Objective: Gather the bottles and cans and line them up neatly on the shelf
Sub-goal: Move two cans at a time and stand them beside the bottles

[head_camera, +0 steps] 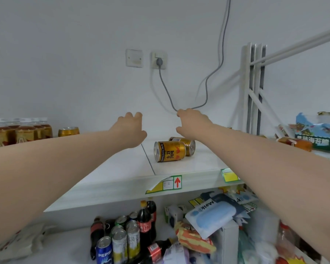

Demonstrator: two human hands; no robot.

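Lying below both empty hands' grip: two gold cans (174,148).

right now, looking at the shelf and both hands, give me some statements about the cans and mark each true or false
1. Two gold cans lie on their sides on the top shelf. True.
2. The left hand is gripping a can. False: it is open and empty, above the shelf.
3. The right hand holds nothing. True: its fingers are spread, above and behind the fallen cans.
4. The tea bottles at the far left lie tipped over. False: they stand upright, with one upright gold can beside them.
5. The blue Pepsi can sits on the top shelf. False: it stands on the lower level among cola bottles and other cans.
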